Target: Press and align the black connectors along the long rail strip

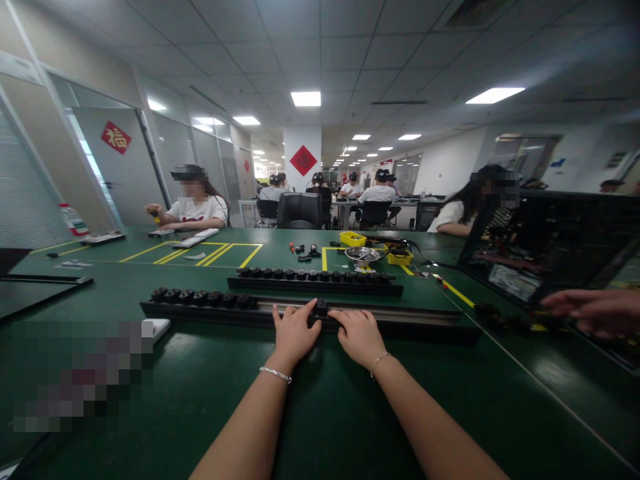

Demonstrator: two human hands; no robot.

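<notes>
A long black metal channel (420,330), like a power strip housing, lies across the green table in front of me. Several black socket modules (200,299) sit in a row in its left part. Farther right in the channel is a single black socket module (321,307), between my two hands. My left hand (294,335) has its index finger against the module's left side, thumb bent towards its front. From the right, my right hand (361,337) presses its index fingertip to the module, other fingers over the channel. Fine detail of the module is too small to make out.
Behind lies a second black channel (315,284) filled with modules. Farther back are a metal bowl (362,255), yellow bins (353,238) and small tools (304,251). An open computer case (520,247) stands at right, near another person's hand (595,312). Co-workers sit around.
</notes>
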